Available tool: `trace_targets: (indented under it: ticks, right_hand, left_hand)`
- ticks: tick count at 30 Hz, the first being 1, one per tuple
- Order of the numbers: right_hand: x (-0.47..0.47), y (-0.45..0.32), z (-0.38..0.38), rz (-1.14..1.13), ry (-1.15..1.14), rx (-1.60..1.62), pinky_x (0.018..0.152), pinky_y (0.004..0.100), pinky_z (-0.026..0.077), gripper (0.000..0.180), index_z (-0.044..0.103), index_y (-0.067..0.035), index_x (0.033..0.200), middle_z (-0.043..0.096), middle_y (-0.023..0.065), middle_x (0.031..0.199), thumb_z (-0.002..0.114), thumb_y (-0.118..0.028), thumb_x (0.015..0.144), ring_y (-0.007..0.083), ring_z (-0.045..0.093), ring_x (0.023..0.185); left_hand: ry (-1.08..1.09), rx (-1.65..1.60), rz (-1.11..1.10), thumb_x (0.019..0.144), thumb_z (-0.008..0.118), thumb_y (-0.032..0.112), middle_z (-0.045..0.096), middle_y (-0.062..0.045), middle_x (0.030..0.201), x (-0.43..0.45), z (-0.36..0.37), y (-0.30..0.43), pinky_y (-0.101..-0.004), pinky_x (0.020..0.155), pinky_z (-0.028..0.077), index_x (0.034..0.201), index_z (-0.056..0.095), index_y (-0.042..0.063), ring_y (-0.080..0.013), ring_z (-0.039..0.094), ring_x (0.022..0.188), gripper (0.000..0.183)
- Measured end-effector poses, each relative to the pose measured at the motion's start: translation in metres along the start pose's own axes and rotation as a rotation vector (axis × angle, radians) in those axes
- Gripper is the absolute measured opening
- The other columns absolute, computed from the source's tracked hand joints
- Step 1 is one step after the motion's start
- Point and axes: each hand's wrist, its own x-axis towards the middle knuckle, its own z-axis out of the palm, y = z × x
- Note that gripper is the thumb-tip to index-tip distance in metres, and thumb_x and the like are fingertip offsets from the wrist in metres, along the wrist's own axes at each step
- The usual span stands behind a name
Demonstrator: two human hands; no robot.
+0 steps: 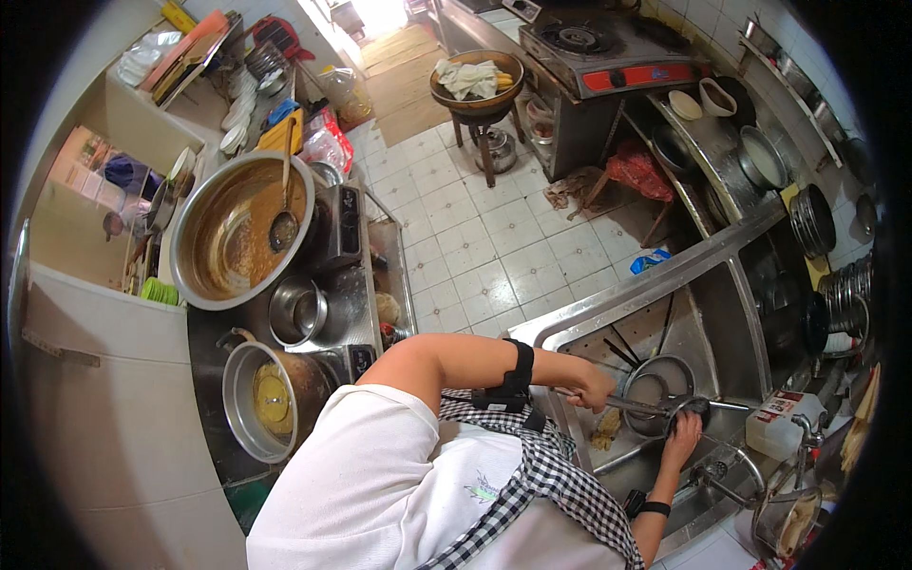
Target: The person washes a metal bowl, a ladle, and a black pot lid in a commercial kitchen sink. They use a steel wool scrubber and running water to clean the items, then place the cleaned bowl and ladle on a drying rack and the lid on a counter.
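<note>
My left hand (595,388) is closed around the long handle of a metal ladle (641,407) over the sink. At the ladle's dark round head, my right hand (685,433) grips the rim; its fingertips are partly hidden. Under the ladle, a metal pot (638,377) with cloudy liquid and a smaller bowl inside stands in the sink basin (695,320). Dark thin sticks (621,345) lean at the pot's far side. A yellowish scrubbing pad (605,429) lies beside it.
A faucet (734,491) and plastic jug (780,424) stand by the sink's right side. Behind my left arm, a counter holds a large basin (196,228) with a ladle, a small pot (296,310) and a tall pot (239,420). A wok (477,107) sits on a stand.
</note>
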Motion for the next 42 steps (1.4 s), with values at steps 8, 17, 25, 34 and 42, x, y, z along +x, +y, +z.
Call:
trace_targets:
  ticks: [8, 17, 25, 34, 42]
  right_hand:
    - [0.027, -0.010, 0.016, 1.240, -0.029, 1.618, 0.082, 0.0353, 0.042, 0.040, 0.049, 0.000, 0.111, 0.055, 0.0099, 0.101, 0.054, -0.021, 0.077, 0.0219, 0.052, 0.093]
    - [0.000, 0.016, 0.050, 0.479, -0.151, 0.669, 0.088, 0.0326, 0.035, 0.035, 0.062, -0.005, 0.097, 0.057, 0.0110, 0.099, 0.057, -0.011, 0.062, 0.0275, 0.047, 0.102]
    - [0.010, -0.017, 0.033, 0.754, 0.043, 0.194, 0.070, 0.0357, 0.043, 0.013, 0.065, -0.007, 0.068, 0.057, 0.0071, 0.072, 0.052, -0.006, 0.064, 0.0247, 0.054, 0.072]
    - [-0.006, -0.029, 0.016, 0.735, 1.035, 2.505, 0.073, 0.0457, 0.049, 0.029, 0.054, -0.003, 0.104, 0.058, 0.0100, 0.095, 0.037, -0.015, 0.085, 0.0263, 0.057, 0.088]
    - [-0.070, -0.064, -0.020, 1.112, 1.270, 1.932, 0.073, 0.0313, 0.049, 0.032, 0.054, 0.000, 0.102, 0.058, 0.0095, 0.095, 0.038, 0.001, 0.075, 0.0203, 0.058, 0.086]
  left_hand:
    - [0.469, 0.464, 0.396, 0.061, 0.054, 0.010, 0.058, -0.022, 0.071, -0.001, 0.021, -0.005, -0.0436, 0.060, 0.046, 0.069, 0.058, -0.004, -0.0368, 0.057, 0.070, 0.016]
    - [0.343, 0.478, 0.320, 0.071, 0.055, 0.012, 0.054, -0.020, 0.071, -0.016, -0.010, -0.011, -0.0402, 0.060, 0.043, 0.085, 0.045, -0.004, -0.0351, 0.055, 0.067, 0.024]
    - [0.057, 0.167, -0.062, 0.079, 0.050, 0.010, 0.038, 0.000, 0.052, -0.028, -0.022, 0.044, -0.0249, 0.033, 0.030, 0.082, 0.040, 0.005, -0.0091, 0.036, 0.039, 0.012]
    - [0.278, 0.746, 0.289, 0.073, 0.054, 0.018, 0.055, -0.024, 0.066, 0.005, -0.044, 0.012, -0.0465, 0.057, 0.045, 0.084, 0.043, 0.001, -0.0418, 0.055, 0.062, 0.022]
    - [0.463, 1.226, 0.298, 0.072, 0.054, 0.015, 0.057, -0.017, 0.068, 0.019, -0.046, 0.043, -0.0422, 0.053, 0.047, 0.079, 0.047, 0.002, -0.0329, 0.058, 0.059, 0.016]
